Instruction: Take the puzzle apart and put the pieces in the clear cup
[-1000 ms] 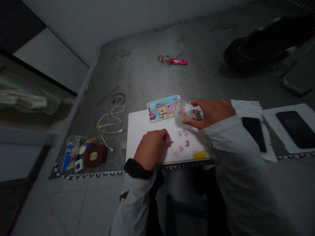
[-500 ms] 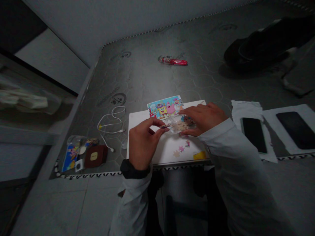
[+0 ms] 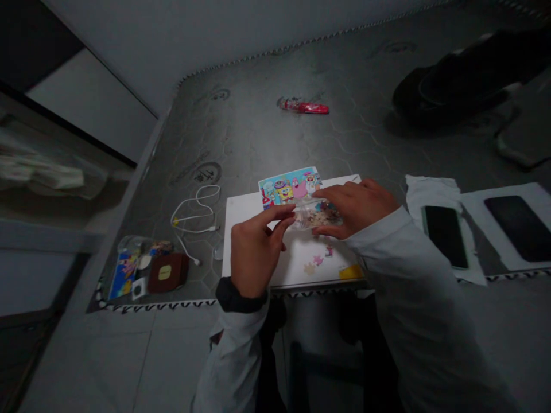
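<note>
My right hand (image 3: 359,206) is wrapped round a clear plastic bottle (image 3: 306,218) lying on its side, its mouth towards the left. Small puzzle pieces (image 3: 321,215) show through the wall. At the bottle's mouth, the thumb and forefinger of my left hand (image 3: 258,244) are pinched together; whatever they hold is too hidden to make out. Below the bottle, a pink puzzle piece (image 3: 317,260), a beige one (image 3: 309,268) and a small patterned one (image 3: 329,251) lie on a white box (image 3: 286,275). A cartoon picture card (image 3: 288,186) rests at the box's back edge.
To the left are a white cable (image 3: 193,230), a clear round lid (image 3: 218,250), a brown case (image 3: 167,273) and a clear pack with a blue card (image 3: 124,275). A red-capped tube (image 3: 303,107) lies further back. Two phones (image 3: 445,236) (image 3: 519,228) lie on the right.
My left fingertips have moved right, up to the bottle's mouth. The small flat piece that showed between them before is now out of sight. The bottle is slightly more level.
</note>
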Available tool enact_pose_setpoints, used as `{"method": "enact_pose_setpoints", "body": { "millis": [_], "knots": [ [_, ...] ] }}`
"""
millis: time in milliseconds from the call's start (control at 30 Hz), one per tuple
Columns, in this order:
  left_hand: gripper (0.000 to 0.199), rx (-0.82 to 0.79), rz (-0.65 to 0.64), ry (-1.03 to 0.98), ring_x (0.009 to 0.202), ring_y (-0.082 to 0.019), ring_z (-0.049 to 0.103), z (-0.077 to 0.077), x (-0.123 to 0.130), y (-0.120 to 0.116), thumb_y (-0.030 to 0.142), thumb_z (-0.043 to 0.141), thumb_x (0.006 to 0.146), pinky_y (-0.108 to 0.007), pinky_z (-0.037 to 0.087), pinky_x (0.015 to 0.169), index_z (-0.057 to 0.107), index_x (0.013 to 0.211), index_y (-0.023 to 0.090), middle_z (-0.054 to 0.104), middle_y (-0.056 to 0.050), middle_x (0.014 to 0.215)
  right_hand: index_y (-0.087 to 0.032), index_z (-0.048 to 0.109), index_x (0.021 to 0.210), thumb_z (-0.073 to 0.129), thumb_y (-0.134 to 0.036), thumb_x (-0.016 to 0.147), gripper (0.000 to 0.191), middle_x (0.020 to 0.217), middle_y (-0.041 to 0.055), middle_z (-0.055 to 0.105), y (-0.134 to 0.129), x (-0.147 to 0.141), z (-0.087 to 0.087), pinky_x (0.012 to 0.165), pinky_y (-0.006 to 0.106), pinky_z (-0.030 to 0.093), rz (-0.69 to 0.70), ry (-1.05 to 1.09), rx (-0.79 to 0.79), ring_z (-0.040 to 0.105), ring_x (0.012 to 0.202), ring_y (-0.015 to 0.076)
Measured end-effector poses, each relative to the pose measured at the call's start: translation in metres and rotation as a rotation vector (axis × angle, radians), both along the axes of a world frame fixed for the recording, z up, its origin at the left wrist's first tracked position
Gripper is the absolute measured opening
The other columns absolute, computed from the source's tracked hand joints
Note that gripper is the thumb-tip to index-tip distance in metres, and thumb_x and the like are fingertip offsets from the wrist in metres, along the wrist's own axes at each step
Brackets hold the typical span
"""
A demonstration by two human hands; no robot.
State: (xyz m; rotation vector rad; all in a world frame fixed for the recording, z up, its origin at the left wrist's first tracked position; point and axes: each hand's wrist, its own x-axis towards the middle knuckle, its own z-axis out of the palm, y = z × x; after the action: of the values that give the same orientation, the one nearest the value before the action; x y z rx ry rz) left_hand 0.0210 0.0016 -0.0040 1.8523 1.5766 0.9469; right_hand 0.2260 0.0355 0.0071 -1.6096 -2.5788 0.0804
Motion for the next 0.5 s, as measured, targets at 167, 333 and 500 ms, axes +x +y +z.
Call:
{"method": "enact_pose_setpoints", "body": {
  "millis": [167,333,500],
  "knots": [
    [0.023,0.048,0.069,0.048,0.055,-0.007,0.063,0.008,0.000,-0.002,0.034,0.067,0.091,-0.021,0.053,0.059,0.069,0.113,0.026,0.076,0.002,0.105,-0.020,0.062,0.127,0.075,-0.056,0.079,0.061,0.121,0.0121,0.071,-0.001,0.006,0.003,0.084,0.043,0.040,-0.145,0.029,0.063,0.065,0.109,0.0331],
    [0.021,-0.124,-0.127,0.302,0.065,-0.012,0.066,0.010,0.000,-0.004,0.036,0.079,0.081,-0.027,0.051,0.071,0.071,0.097,0.024,0.075,0.003,0.088,-0.020,0.063,0.120,0.071,-0.061,0.080,0.057,0.114,0.0137,0.072,-0.002,0.013,0.004,0.081,0.045,0.041,-0.264,0.038,0.101,0.066,0.102,0.0352],
    [0.038,-0.266,-0.370,0.581,0.089,-0.023,0.067,0.000,0.008,-0.009,0.045,0.087,0.069,-0.033,0.048,0.075,0.072,0.099,0.028,0.074,0.001,0.098,-0.021,0.063,0.121,0.067,-0.061,0.082,0.057,0.111,0.0166,0.072,0.000,0.019,0.004,0.082,0.050,0.044,-0.310,0.048,0.039,0.066,0.101,0.0386]
  ]
}}
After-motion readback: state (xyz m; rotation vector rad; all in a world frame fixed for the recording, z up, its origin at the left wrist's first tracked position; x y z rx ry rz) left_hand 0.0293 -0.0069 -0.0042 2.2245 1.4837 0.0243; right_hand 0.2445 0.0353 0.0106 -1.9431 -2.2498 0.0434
